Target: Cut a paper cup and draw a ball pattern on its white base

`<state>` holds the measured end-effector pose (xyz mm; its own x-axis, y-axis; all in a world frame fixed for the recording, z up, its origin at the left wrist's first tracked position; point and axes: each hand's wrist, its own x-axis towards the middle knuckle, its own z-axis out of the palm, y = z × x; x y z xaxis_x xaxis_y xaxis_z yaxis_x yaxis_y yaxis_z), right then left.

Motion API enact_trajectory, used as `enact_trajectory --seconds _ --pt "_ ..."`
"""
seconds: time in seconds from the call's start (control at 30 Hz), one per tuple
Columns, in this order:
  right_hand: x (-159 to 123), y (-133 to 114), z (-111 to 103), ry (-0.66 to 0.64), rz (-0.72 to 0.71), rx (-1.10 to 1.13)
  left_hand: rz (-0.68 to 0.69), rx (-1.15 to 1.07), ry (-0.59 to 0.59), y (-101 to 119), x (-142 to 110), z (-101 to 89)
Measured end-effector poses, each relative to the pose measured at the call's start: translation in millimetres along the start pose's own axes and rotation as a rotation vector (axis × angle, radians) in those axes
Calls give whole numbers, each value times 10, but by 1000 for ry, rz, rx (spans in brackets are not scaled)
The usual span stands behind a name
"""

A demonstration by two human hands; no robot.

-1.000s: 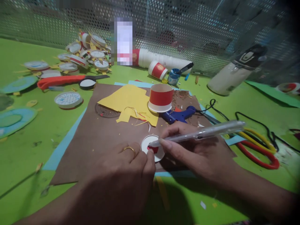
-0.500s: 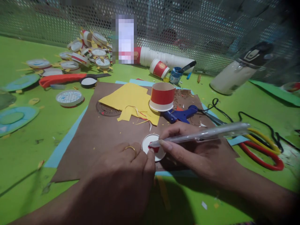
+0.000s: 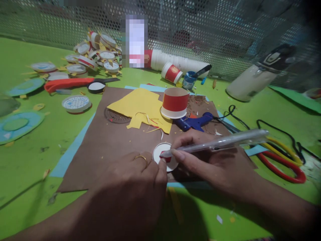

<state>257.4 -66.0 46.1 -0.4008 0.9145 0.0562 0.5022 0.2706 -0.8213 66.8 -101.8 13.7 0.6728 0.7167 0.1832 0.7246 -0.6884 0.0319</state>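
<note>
Head view, right hand (image 3: pixel 203 160) pinching slanted pen (image 3: pixel 222 141), left hand (image 3: pixel 140 174) curled.

The person's left hand (image 3: pixel 135 179) wears one ring (image 3: pixel 141 157): a slim, smooth, gold-coloured band, rounded and shiny, set near the base of a finger. The right hand (image 3: pixel 204 160) has bare fingers, and its thumb (image 3: pixel 187 162) ends in a short nail. Both wrists are bare. The left forearm (image 3: pixel 60 216) is also uncovered; the right forearm (image 3: pixel 263 195) fades into shadow over the counter's (image 3: pixel 20 167) near side, where a sleeve cannot be made out.
</note>
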Motion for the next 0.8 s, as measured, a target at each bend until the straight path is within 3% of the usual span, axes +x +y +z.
enact_trajectory --seconds 0.3,0.8 --pt "-14 61 16 -18 30 110 40 76 -22 13 8 19" --pt "-17 31 7 -29 25 39 85 139 64 4 -1 44"
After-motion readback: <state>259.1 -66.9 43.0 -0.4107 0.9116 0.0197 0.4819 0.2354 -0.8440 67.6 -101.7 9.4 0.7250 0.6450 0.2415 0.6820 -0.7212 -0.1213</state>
